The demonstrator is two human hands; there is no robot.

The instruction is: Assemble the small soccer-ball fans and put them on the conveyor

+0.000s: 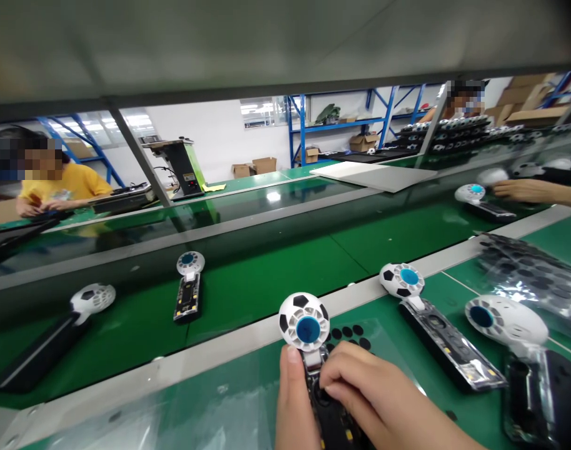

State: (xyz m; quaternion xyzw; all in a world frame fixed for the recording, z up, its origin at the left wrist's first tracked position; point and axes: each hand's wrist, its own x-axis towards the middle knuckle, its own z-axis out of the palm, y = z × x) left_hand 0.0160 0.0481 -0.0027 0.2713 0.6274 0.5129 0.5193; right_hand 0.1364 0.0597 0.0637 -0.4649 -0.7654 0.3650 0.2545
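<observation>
Near the front edge of the bench, my left hand holds a device with a black handle and a white-and-black football-patterned head with a blue disc. Its thumb lies along the handle's left side, just below the head. My right hand is closed, thumb and forefinger pinched over a round spot on the handle; whatever they hold is hidden. Behind that hand lies a clear sheet of black round stickers. To the right rests a similar football-headed device, its handle's inside exposed. Another device is farther right.
A green conveyor belt runs across in front, bearing several similar devices, one among them. Plastic sticker sheets lie at right. A co-worker's hand reaches onto the belt. Another person sits opposite. A shelf underside hangs overhead.
</observation>
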